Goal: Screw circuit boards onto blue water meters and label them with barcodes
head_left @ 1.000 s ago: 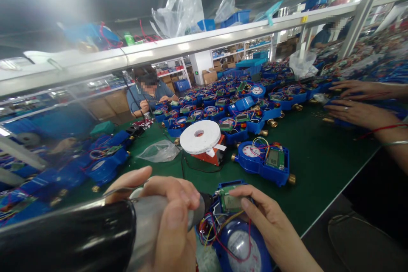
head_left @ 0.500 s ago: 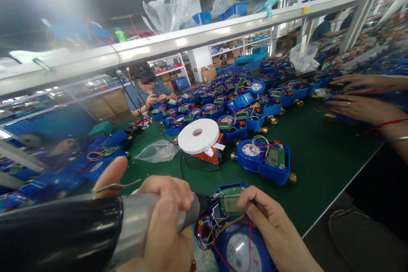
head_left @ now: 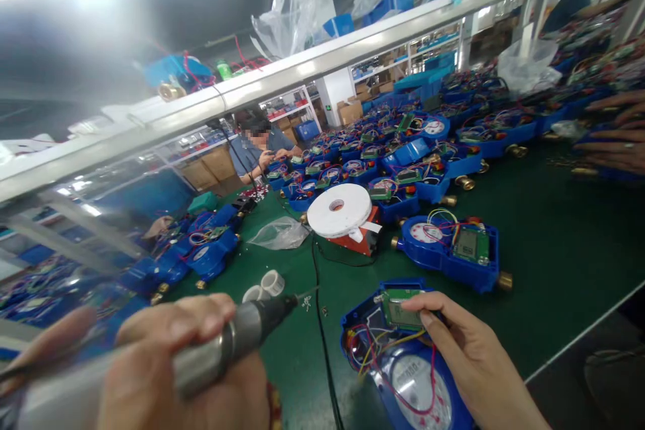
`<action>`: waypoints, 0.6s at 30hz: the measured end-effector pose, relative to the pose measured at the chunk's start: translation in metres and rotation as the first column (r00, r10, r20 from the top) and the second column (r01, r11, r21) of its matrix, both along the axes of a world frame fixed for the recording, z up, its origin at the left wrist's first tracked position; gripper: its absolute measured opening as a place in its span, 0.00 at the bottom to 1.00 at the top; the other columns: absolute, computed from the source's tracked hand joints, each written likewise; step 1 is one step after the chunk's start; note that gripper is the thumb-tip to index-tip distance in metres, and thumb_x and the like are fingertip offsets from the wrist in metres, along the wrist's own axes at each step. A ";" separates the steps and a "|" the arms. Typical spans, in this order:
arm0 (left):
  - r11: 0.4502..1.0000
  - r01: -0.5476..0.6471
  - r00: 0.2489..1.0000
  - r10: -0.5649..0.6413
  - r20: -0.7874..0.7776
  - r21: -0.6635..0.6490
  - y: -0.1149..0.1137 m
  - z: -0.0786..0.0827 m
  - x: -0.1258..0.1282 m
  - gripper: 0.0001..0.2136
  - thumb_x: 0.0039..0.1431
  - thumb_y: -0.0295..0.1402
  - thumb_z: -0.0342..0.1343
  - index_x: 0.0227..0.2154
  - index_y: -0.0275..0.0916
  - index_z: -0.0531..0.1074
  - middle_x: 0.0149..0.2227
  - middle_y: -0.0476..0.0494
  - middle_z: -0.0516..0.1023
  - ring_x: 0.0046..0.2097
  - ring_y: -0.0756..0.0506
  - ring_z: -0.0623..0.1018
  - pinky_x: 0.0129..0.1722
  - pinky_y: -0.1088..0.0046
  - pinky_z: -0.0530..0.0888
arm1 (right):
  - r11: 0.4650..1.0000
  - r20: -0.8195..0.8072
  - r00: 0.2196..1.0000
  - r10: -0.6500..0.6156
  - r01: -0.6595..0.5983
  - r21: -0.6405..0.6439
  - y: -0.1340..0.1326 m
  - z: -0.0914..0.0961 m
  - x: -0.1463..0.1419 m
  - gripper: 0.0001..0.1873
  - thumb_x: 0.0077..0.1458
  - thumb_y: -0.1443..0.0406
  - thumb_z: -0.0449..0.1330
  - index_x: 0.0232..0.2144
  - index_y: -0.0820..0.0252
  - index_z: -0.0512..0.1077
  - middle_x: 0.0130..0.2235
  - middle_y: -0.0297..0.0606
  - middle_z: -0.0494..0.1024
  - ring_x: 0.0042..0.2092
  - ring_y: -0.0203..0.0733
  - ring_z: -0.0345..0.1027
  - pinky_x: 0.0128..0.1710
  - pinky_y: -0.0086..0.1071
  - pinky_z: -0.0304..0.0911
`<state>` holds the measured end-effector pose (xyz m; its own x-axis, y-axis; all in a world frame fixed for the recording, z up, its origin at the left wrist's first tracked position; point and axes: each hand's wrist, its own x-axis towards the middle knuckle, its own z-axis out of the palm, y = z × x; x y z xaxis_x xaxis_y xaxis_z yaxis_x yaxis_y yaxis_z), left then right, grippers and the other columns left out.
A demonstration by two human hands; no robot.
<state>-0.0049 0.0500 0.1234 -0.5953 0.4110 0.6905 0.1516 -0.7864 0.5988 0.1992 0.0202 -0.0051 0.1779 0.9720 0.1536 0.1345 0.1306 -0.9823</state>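
My left hand (head_left: 186, 356) is wrapped around an electric screwdriver (head_left: 242, 336), slightly blurred. Its thin bit points right, near small screws (head_left: 306, 303) on the green table; whether it touches them I cannot tell. With thumb and forefinger, my right hand (head_left: 463, 349) pinches the edge of a green circuit board (head_left: 398, 312) with a small display. That board sits in the upper part of an open blue water meter (head_left: 370, 309), with coloured wires beside it and a round dial (head_left: 416, 386) below. My fingers cover the board's right side.
A white tape roll (head_left: 338, 209) lies on a red box beyond my hands. Another water meter (head_left: 448, 259) is at right, with many more behind. Small white rolls (head_left: 272, 282) and a black cable (head_left: 322, 342) lie nearby. A co-worker's hands (head_left: 615, 134) are at far right.
My left hand has drawn the screwdriver left, away from the circuit board, toward the loose screws. My right hand keeps hold of the board. The view has turned left.
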 end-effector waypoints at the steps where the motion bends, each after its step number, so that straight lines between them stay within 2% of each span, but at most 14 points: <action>1: 0.996 -0.082 0.997 0.082 0.001 0.022 0.008 -0.001 -0.007 0.07 0.49 0.33 0.62 0.31 0.43 0.69 0.21 0.59 0.64 0.21 0.54 0.63 0.23 0.76 0.68 | 1.000 0.012 1.000 0.019 -0.019 -0.004 -0.001 0.000 -0.001 0.14 0.61 0.55 0.52 0.36 0.53 0.76 0.28 0.33 0.72 0.27 0.38 0.63 0.28 0.28 0.64; 2: 0.991 -0.133 0.991 0.133 0.008 0.018 0.018 -0.004 -0.012 0.10 0.49 0.29 0.61 0.35 0.43 0.70 0.22 0.58 0.67 0.21 0.53 0.66 0.24 0.75 0.69 | 0.998 0.019 0.998 0.053 -0.053 -0.017 -0.002 0.000 -0.001 0.14 0.61 0.55 0.52 0.38 0.52 0.76 0.27 0.32 0.72 0.26 0.38 0.63 0.27 0.28 0.64; 4: 0.980 -0.174 0.985 0.172 -0.026 -0.094 0.039 -0.014 -0.021 0.15 0.47 0.27 0.61 0.40 0.41 0.70 0.23 0.57 0.71 0.22 0.51 0.71 0.25 0.73 0.71 | 0.990 -0.002 0.992 0.129 -0.129 -0.056 -0.003 0.001 -0.001 0.15 0.63 0.53 0.52 0.42 0.52 0.74 0.28 0.33 0.73 0.27 0.39 0.66 0.27 0.27 0.65; 6: 0.970 -0.158 0.987 0.151 -0.052 -0.185 0.057 -0.030 -0.030 0.15 0.48 0.30 0.62 0.40 0.39 0.70 0.22 0.56 0.72 0.23 0.50 0.73 0.26 0.72 0.72 | 0.979 -0.055 0.982 0.179 -0.184 -0.086 -0.003 0.002 -0.001 0.16 0.63 0.51 0.52 0.43 0.51 0.73 0.32 0.34 0.76 0.30 0.40 0.69 0.28 0.26 0.67; 9: 0.958 -0.113 0.993 0.101 -0.060 -0.264 0.076 -0.055 -0.042 0.16 0.49 0.33 0.63 0.42 0.38 0.70 0.21 0.56 0.72 0.22 0.50 0.73 0.24 0.74 0.71 | 0.972 -0.120 0.975 0.188 -0.202 -0.117 -0.004 0.003 0.000 0.17 0.61 0.49 0.54 0.43 0.51 0.73 0.37 0.36 0.78 0.31 0.40 0.72 0.26 0.25 0.69; 13: 0.933 -0.080 0.995 0.053 -0.085 -0.351 0.087 -0.078 -0.047 0.17 0.49 0.34 0.64 0.42 0.37 0.70 0.22 0.54 0.73 0.21 0.51 0.73 0.23 0.75 0.71 | 0.963 -0.186 0.965 0.187 -0.218 -0.162 -0.004 0.003 0.000 0.17 0.60 0.48 0.56 0.44 0.49 0.72 0.34 0.35 0.78 0.32 0.42 0.74 0.28 0.25 0.72; 18: 0.907 -0.079 0.994 0.039 -0.105 -0.413 0.093 -0.091 -0.040 0.18 0.49 0.34 0.64 0.42 0.36 0.69 0.24 0.52 0.74 0.22 0.50 0.74 0.24 0.74 0.72 | 0.959 -0.137 0.971 0.195 -0.218 -0.180 -0.005 -0.001 0.002 0.17 0.59 0.48 0.57 0.45 0.46 0.72 0.31 0.34 0.76 0.28 0.39 0.74 0.26 0.24 0.73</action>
